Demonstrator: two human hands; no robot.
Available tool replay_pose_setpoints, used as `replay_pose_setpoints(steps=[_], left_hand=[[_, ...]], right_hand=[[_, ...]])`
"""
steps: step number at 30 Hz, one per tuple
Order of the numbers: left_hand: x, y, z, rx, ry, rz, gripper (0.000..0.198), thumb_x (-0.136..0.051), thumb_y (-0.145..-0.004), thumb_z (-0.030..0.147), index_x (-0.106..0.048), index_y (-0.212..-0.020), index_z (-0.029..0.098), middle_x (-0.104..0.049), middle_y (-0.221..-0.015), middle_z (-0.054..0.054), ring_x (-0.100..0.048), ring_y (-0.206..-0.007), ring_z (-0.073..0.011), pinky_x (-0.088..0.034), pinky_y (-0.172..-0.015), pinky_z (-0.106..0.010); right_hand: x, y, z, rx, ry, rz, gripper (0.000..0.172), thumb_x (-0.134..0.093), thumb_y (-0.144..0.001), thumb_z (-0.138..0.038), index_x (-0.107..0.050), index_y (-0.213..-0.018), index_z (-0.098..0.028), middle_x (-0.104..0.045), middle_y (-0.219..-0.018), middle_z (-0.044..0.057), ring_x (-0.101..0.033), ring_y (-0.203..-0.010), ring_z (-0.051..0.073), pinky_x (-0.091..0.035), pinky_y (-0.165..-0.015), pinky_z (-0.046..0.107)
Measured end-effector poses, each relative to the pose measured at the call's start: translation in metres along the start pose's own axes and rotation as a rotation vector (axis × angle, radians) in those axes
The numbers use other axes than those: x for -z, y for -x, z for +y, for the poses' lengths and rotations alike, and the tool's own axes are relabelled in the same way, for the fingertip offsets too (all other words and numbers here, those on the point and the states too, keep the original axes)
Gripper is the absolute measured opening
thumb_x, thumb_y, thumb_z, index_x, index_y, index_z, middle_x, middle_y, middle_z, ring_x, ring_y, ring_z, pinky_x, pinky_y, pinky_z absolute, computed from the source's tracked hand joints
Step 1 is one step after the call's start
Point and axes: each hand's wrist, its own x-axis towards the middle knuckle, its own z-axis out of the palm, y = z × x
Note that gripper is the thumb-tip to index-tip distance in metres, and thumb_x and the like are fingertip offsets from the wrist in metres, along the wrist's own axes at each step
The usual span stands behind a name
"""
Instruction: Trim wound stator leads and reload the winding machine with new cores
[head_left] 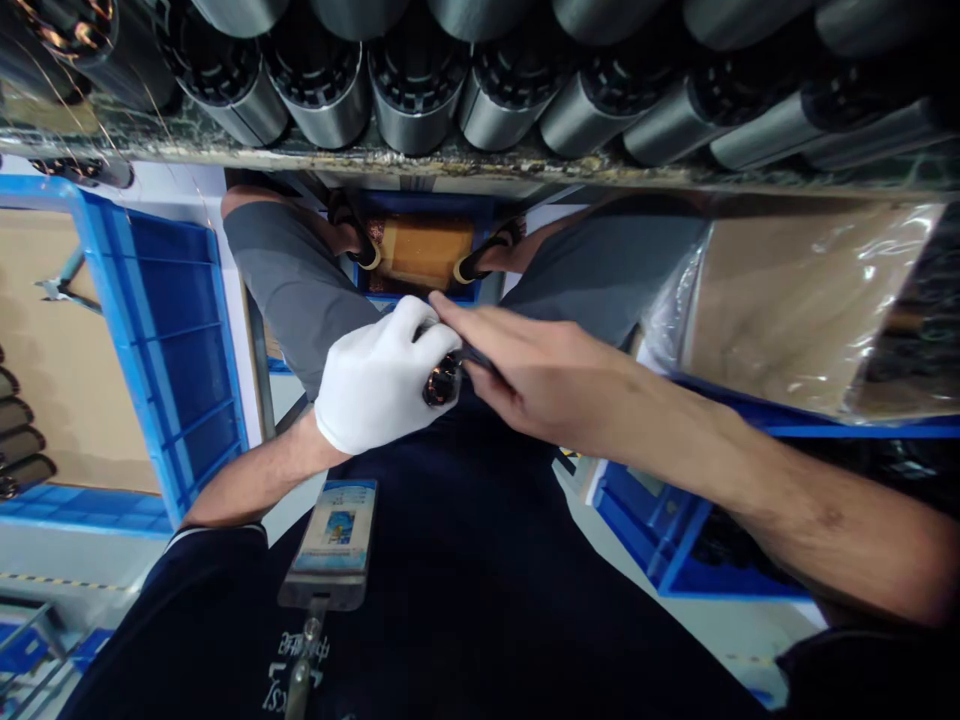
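My left hand (386, 378), in a white glove, is wrapped round a motor stator. Only the stator's dark end with copper windings (442, 381) shows past the glove; the rest is hidden in the fist. Bare and pressed close against the glove, my right hand (532, 365) has its fingers closed. A narrow dark piece (480, 358) shows under its fingers beside the stator, but its kind cannot be made out. Both hands are over my lap, in front of the bench edge.
Rows of metal stators (420, 110) stand along the bench. At left is a blue crate (169, 340) with cutting pliers (71, 280) and stators on cardboard. Plastic-wrapped cardboard (802, 300) lies over blue bins (675, 530) at right. A box (420, 250) with copper scraps sits between my feet.
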Motion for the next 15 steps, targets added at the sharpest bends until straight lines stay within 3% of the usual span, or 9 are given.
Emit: replay_pose_setpoints(steps=[3, 5, 7, 9, 10, 12, 15], left_hand=[[0.003, 0.002, 0.003, -0.007, 0.073, -0.022, 0.016, -0.077, -0.085, 0.027, -0.075, -0.101, 0.023, -0.077, -0.105, -0.007, -0.072, -0.077, -0.0197, -0.041, -0.06, -0.037], [0.008, 0.003, 0.0, -0.009, 0.212, 0.007, 0.022, -0.082, -0.085, 0.029, -0.077, -0.106, 0.027, -0.078, -0.108, -0.004, -0.073, -0.081, -0.0189, -0.049, -0.066, -0.036], [0.012, 0.001, -0.008, -0.04, 0.386, 0.093, 0.03, -0.09, -0.083, 0.034, -0.078, -0.111, 0.033, -0.078, -0.107, -0.002, -0.075, -0.091, -0.0204, -0.059, -0.082, -0.038], [0.011, -0.004, -0.019, -0.032, 0.585, 0.201, 0.045, -0.097, -0.079, 0.039, -0.079, -0.119, 0.035, -0.079, -0.109, -0.002, -0.077, -0.099, -0.0233, -0.064, -0.095, -0.045], [0.008, -0.007, -0.025, -0.005, 0.698, 0.196, 0.052, -0.098, -0.078, 0.043, -0.078, -0.125, 0.034, -0.081, -0.113, -0.003, -0.078, -0.102, -0.0244, -0.065, -0.097, -0.047], [-0.003, -0.013, -0.034, 0.083, 0.912, 0.015, 0.054, -0.091, -0.087, 0.06, -0.079, -0.13, 0.029, -0.083, -0.115, -0.007, -0.08, -0.099, -0.0255, -0.068, -0.091, -0.048], [-0.022, -0.009, -0.037, 0.172, 1.039, -0.336, 0.066, -0.052, -0.108, 0.081, -0.081, -0.104, 0.022, -0.077, -0.081, -0.007, -0.077, -0.07, -0.0234, -0.067, -0.071, -0.046]], right_hand=[[0.001, -0.005, -0.007, -0.054, -0.032, -0.184, 0.027, -0.056, -0.104, -0.014, -0.064, -0.129, -0.018, -0.078, -0.099, 0.007, -0.069, -0.073, 0.021, -0.044, -0.062, 0.034], [0.008, -0.007, -0.01, -0.056, -0.109, -0.223, 0.006, -0.056, -0.108, -0.019, -0.054, -0.105, -0.024, -0.069, -0.089, 0.001, -0.06, -0.067, 0.017, -0.037, -0.06, 0.033], [0.019, -0.009, -0.013, -0.02, -0.212, -0.178, 0.02, -0.054, -0.113, -0.024, -0.044, -0.096, -0.026, -0.062, -0.083, -0.002, -0.053, -0.064, 0.014, -0.035, -0.059, 0.032], [0.029, -0.011, -0.017, 0.033, -0.29, -0.116, 0.025, -0.05, -0.119, -0.029, -0.045, -0.094, -0.025, -0.059, -0.081, -0.003, -0.05, -0.065, 0.012, -0.035, -0.061, 0.03], [0.034, -0.012, -0.018, 0.062, -0.306, -0.093, 0.027, -0.048, -0.121, -0.03, -0.048, -0.095, -0.025, -0.059, -0.083, -0.002, -0.05, -0.067, 0.012, -0.036, -0.062, 0.03], [0.042, -0.013, -0.019, 0.124, -0.281, -0.083, 0.029, -0.046, -0.121, -0.026, -0.051, -0.093, -0.025, -0.057, -0.084, -0.001, -0.048, -0.07, 0.013, -0.036, -0.065, 0.03], [0.043, -0.005, -0.014, 0.117, -0.216, -0.112, 0.03, -0.046, -0.113, -0.015, -0.047, -0.084, -0.024, -0.048, -0.078, -0.001, -0.039, -0.069, 0.014, -0.029, -0.064, 0.033]])
